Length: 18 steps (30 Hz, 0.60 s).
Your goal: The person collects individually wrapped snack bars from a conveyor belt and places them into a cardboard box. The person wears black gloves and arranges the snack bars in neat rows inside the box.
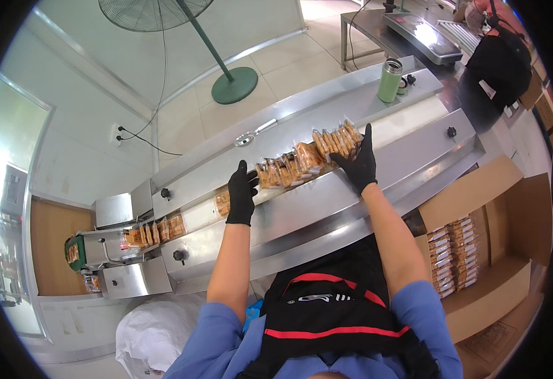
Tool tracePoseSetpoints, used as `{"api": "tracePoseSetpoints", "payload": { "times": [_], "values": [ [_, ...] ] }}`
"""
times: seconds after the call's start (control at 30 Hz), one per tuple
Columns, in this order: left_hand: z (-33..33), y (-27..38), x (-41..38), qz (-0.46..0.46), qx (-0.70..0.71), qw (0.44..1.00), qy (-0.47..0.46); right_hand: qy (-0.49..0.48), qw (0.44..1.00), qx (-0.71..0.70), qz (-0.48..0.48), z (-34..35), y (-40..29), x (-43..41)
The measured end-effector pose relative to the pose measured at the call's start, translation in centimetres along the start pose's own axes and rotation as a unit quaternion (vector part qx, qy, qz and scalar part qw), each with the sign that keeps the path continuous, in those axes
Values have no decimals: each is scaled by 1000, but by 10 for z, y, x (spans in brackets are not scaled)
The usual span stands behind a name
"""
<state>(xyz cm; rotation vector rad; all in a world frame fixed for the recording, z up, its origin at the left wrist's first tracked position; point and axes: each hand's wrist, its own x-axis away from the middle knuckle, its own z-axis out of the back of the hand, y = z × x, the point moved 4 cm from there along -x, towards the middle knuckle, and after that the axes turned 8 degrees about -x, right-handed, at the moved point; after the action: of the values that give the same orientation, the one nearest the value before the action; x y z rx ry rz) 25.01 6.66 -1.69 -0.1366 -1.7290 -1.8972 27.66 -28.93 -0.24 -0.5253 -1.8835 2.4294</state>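
Note:
A row of clear-wrapped snack packets (pixel 305 158) stands across the conveyor belt channel, pressed between my two hands. My left hand (pixel 242 195), in a black glove, bears on the row's left end with its fingertips. Around the right end, my right hand (pixel 359 163), gloved the same way, has its thumb at the front and its forefinger stretched up behind. Most packets stand on edge; one near the middle shows its broad face. Partly behind my left hand, another packet (pixel 222 203) lies on the white belt (pixel 200 212).
More packets (pixel 155 232) sit at the belt's left end. A metal-handled tool (pixel 252 135) and a green flask (pixel 390 81) rest on the steel frame. An open cardboard box (pixel 503 265) at right holds stacked packets. A fan stand (pixel 234 85) is beyond; a person (pixel 499 61) is far right.

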Motion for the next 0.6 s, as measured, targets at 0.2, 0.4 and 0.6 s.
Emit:
{"api": "tracePoseSetpoints", "payload": {
  "times": [0.2,0.4,0.6],
  "values": [
    [-43,2,27,-204,-158,952,-167,-89,996,-24,-13,11,-5,-11],
    [-92,3,20,-378,-261,888,-22,-93,995,32,-7,4,-5,-30],
    [-97,47,21,-367,-153,918,-7,-54,993,-109,-10,7,8,-44]
  ]
}}
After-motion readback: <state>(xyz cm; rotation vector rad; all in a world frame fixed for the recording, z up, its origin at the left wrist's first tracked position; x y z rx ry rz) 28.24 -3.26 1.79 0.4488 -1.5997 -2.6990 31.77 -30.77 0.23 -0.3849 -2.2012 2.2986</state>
